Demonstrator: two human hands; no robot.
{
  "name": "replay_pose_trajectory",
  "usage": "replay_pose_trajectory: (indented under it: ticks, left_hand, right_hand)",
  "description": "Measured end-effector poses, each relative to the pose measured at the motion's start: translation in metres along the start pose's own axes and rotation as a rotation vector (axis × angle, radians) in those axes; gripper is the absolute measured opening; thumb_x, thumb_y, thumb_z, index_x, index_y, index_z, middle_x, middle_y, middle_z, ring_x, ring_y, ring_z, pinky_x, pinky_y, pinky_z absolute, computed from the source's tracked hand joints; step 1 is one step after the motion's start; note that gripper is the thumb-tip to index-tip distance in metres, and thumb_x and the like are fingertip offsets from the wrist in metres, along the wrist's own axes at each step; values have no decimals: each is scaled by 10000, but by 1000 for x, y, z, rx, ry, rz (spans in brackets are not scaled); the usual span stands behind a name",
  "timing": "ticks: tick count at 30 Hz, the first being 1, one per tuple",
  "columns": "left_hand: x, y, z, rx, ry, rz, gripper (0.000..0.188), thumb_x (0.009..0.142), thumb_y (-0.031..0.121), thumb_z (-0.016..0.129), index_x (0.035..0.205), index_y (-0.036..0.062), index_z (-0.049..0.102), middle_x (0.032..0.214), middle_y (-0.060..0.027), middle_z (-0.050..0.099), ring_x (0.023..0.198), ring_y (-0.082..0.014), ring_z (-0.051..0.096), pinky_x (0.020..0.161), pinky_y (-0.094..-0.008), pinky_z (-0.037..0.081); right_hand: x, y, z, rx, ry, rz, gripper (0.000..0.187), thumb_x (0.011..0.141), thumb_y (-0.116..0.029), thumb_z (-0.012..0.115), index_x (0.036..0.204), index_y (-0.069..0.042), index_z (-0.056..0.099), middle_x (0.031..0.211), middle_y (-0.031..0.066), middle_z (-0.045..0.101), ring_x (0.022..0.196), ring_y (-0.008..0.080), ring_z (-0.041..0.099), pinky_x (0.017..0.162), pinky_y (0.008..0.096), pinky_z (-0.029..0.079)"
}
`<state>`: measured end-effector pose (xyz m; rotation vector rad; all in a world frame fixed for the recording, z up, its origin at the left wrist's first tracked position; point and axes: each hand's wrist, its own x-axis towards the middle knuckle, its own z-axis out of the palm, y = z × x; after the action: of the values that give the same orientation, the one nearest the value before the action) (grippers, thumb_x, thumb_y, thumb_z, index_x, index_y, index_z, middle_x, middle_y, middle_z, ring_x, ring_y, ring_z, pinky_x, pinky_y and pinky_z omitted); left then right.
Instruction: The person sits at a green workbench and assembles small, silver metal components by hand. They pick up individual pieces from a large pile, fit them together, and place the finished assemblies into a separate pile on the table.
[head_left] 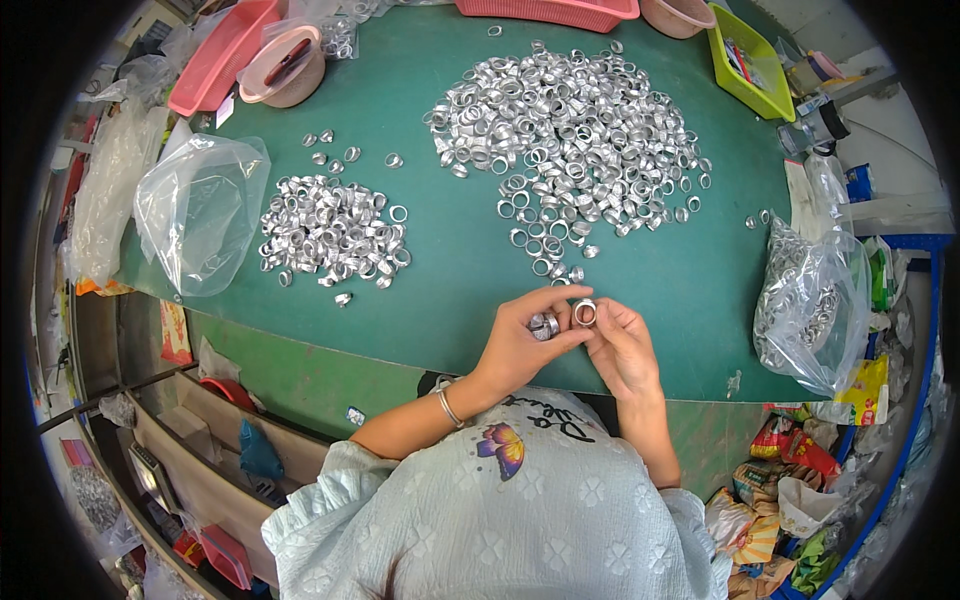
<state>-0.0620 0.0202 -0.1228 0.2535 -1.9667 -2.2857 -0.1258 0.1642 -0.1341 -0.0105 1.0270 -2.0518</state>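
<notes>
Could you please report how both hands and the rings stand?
Left hand holding rings. Right hand fingering a single ring. Large ring pile ahead. Nothing seen blocking either hand.

Lit brightly and evenly across the green counter (450,265), with soft, faint shadows. Glints in small highlights on the metal rings (580,130); glares in streaks on the left-hand clear bag (205,215). Reads sharp centrally, softer outward. Bends straight edges; blackens at the corners.

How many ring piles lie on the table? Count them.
2: a small pile on the left, and a large pile farther back, right of centre.
</notes>
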Motion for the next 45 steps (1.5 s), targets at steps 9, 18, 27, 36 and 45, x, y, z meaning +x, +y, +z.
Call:
replay_pose_trajectory:
  ticks: [9,18,27,36,45]
  left_hand:
    - [2,2,-11,-866,-209,-468,332,934,238,489,1148,-12,534,719,-15,486,551,-41,378,399,-160,249]
    - [3,9,-17,-1022,-262,-632,454,976,334,361,1197,-47,474,670,-12,367,506,-27,290,348,-141,246]
    - [3,2,-15,-1121,-202,-612,374,939,318,463,1038,-33,545,784,-63,524,527,-71,390,363,-172,279]
    - [-3,-2,-6,-693,-21,-363,203,896,166,540,1035,21,567,844,-54,579,592,-82,474,408,-176,302]
    - [2,2,1,-65,84,-33,341,781,33,669,1109,11,580,837,6,560,700,-48,502,622,-186,432]
  right_hand:
    - [12,1,-5,-738,398,-344,131,833,-80,623,940,-7,602,890,54,610,835,125,538,676,259,425]
    - [33,7,-9,-1598,258,-715,306,705,-59,683,1004,-49,614,900,76,585,815,267,520,702,346,386]
    - [19,-7,-10,-100,227,-185,248,917,-185,530,1017,37,571,798,58,586,685,119,498,625,229,393]
    - [6,-10,6,196,108,60,352,956,-303,430,947,15,581,702,32,527,643,135,459,604,262,375]
    - [4,2,16,-312,137,-167,143,894,-60,541,1012,-3,596,862,17,605,752,68,527,682,183,399]
